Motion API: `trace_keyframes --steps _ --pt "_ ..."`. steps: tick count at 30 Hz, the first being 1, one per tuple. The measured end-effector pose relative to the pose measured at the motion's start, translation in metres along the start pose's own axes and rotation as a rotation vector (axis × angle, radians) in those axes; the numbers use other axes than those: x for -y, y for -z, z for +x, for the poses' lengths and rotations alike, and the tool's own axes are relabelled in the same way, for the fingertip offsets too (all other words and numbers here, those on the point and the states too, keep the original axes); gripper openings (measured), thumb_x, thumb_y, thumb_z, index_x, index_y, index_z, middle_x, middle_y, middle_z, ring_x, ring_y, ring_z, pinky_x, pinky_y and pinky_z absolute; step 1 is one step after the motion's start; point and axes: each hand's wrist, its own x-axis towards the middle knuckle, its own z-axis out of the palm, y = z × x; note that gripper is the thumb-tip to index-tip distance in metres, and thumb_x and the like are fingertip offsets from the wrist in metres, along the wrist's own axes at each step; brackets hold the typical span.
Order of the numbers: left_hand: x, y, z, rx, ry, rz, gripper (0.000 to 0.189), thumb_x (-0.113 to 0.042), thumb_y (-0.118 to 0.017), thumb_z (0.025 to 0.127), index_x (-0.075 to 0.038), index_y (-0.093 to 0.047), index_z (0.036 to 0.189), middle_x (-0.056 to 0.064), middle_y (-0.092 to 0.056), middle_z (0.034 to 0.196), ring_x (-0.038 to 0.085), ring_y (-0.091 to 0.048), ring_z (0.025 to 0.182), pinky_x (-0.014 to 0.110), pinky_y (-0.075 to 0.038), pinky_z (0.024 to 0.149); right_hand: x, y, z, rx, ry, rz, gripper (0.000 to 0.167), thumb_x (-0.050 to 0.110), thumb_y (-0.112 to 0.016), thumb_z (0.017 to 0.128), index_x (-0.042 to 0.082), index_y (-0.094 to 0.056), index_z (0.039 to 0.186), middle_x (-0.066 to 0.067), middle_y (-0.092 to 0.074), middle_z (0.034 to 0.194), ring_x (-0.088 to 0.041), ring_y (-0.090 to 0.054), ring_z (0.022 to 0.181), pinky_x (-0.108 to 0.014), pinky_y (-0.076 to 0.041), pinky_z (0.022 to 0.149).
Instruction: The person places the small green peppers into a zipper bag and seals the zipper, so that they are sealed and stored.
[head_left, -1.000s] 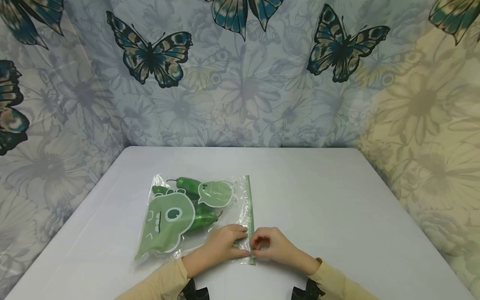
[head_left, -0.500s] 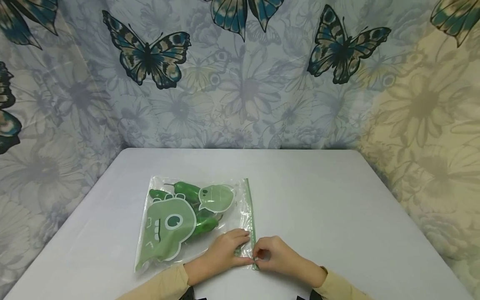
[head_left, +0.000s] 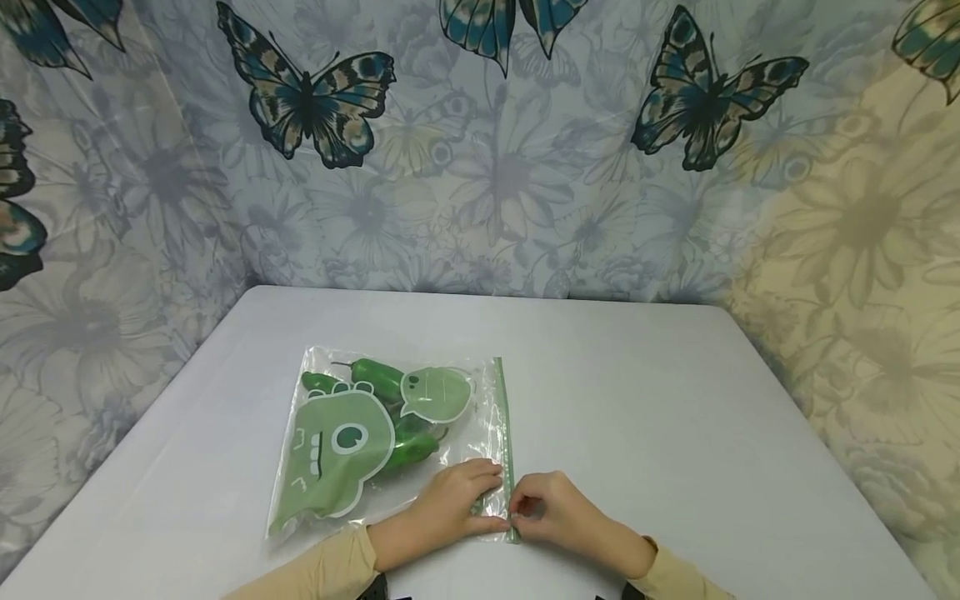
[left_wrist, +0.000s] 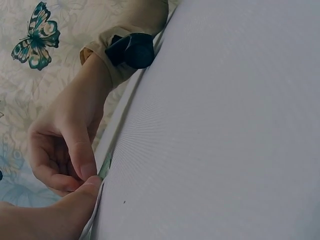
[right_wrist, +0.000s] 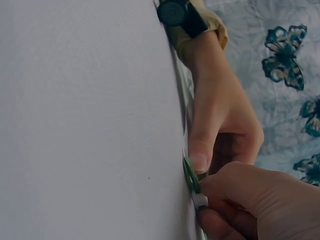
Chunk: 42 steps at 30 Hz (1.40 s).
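Observation:
A clear zip bag (head_left: 333, 467) printed with a green one-eyed monster lies flat on the table, several green peppers (head_left: 414, 450) inside. Its green-edged seal strip (head_left: 504, 417) faces right. My left hand (head_left: 453, 502) rests on the bag near the strip's lower end, fingers and thumb apart, pressing it down. At that lower corner my right hand (head_left: 558, 517) pinches the seal end between thumb and forefinger. In the right wrist view a small white slider (right_wrist: 200, 200) sits on the green strip, right at the right hand's fingertips. The right hand's other fingers are curled in.
A white table (head_left: 675, 433) carries the bag. Behind it hangs a floral cloth (head_left: 510, 217) with butterflies. Dark camera mounts (left_wrist: 131, 51) sit at the wrists, by the beige sleeves (head_left: 330, 562).
Both hands keep nearly the same hold at the bag's lower right corner. In the head view the bag and hands sit slightly lower than a second ago, along with a small camera shift.

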Motion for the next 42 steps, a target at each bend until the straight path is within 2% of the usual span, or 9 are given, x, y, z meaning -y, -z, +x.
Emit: trace_keyframes --steps 14,22,27,34,42 --pt "-0.001 0.001 0.005 0.030 -0.005 0.042 0.052 -0.051 -0.066 0.073 -0.007 -0.066 0.101 0.004 -0.059 0.110 0.016 -0.052 0.105 0.025 -0.038 0.090 -0.019 0.011 0.013 -0.006 -0.093 -0.040 0.016 -0.008 -0.067 0.068 0.007 -0.061 0.073 0.004 -0.061 0.071 -0.001 -0.054 0.064 -0.014 -0.045 0.057" --pt "-0.001 0.001 0.005 0.017 -0.004 0.035 0.051 -0.049 -0.067 0.073 -0.005 -0.066 0.099 0.003 -0.059 0.109 0.015 -0.052 0.104 0.024 -0.038 0.089 -0.029 0.014 0.019 -0.004 -0.133 -0.033 0.016 -0.007 -0.069 0.070 0.006 -0.059 0.074 0.000 -0.061 0.072 -0.003 -0.054 0.063 -0.018 -0.047 0.056" --pt "-0.004 -0.005 0.000 0.023 0.004 0.019 0.050 -0.050 -0.067 0.072 -0.007 -0.067 0.098 0.002 -0.059 0.108 0.014 -0.052 0.104 0.023 -0.038 0.089 -0.037 0.012 0.018 -0.019 -0.159 -0.001 0.017 -0.007 -0.070 0.070 0.005 -0.059 0.073 0.003 -0.059 0.069 -0.002 -0.053 0.061 -0.019 -0.046 0.054" --pt "-0.004 -0.006 -0.001 -0.014 -0.004 0.020 0.048 -0.048 -0.069 0.070 -0.008 -0.067 0.097 0.002 -0.059 0.108 0.014 -0.053 0.104 0.024 -0.039 0.089 -0.046 0.014 0.023 -0.054 -0.192 0.004 0.017 -0.005 -0.071 0.069 0.007 -0.059 0.072 0.008 -0.056 0.067 -0.002 -0.051 0.059 -0.020 -0.046 0.052" --pt "-0.006 0.001 0.003 0.053 -0.003 0.036 0.042 -0.047 -0.065 0.075 -0.013 -0.068 0.099 0.000 -0.060 0.112 0.019 -0.053 0.105 0.030 -0.040 0.088 -0.056 0.019 0.031 -0.065 -0.231 0.022 0.016 -0.005 -0.071 0.071 0.007 -0.060 0.073 0.005 -0.058 0.068 -0.005 -0.053 0.060 -0.022 -0.047 0.054"
